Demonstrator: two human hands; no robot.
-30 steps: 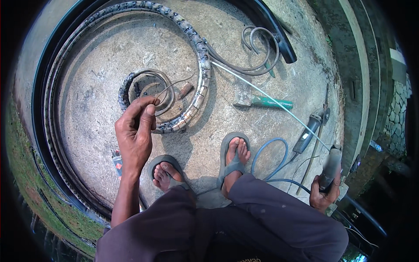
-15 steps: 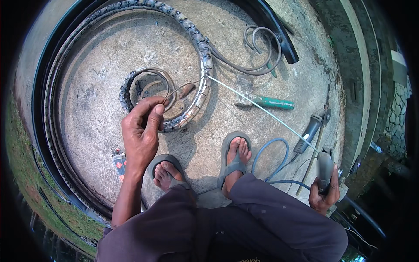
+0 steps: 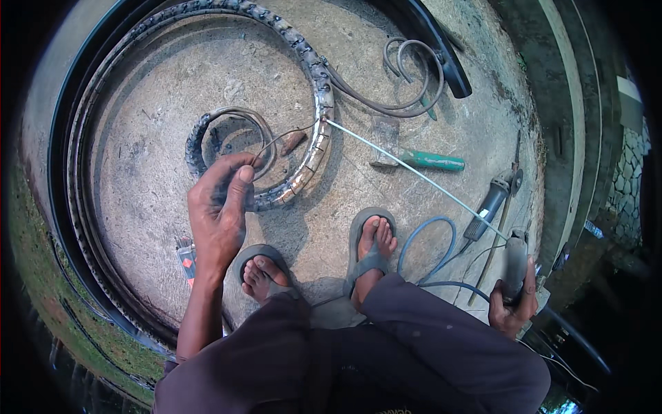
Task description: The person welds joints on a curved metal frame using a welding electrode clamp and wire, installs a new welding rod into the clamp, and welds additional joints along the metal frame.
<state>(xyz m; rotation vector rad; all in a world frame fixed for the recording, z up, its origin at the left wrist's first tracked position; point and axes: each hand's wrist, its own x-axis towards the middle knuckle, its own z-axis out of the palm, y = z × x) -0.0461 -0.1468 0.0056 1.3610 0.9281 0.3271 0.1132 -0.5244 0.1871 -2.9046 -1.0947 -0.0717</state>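
Note:
My left hand (image 3: 219, 210) pinches a thin metal wire (image 3: 288, 133) between thumb and fingertips. From there the wire runs right to the inner edge of a large metal spiral (image 3: 323, 90), whose rim bears dark weld marks and bright patches. A small inner coil (image 3: 196, 145) lies just beyond the hand. Over at the right, my right hand (image 3: 514, 314) is wrapped around a grey electrode holder (image 3: 515, 265). A long pale welding rod (image 3: 417, 177) extends from it to the spiral, its tip by the wire's end.
A hammer (image 3: 434, 160) with a green handle lies right of the spiral. Farther right is an angle grinder (image 3: 489, 207) beside a blue cable (image 3: 414, 241). A packet of welding rods (image 3: 186, 259) rests near my left forearm. A black curved strip (image 3: 441, 55) arcs at the back.
My left hand has shifted slightly left and down, still pinching the wire. The electrode holder has turned a little in my right hand, and the rod tip remains at the spiral.

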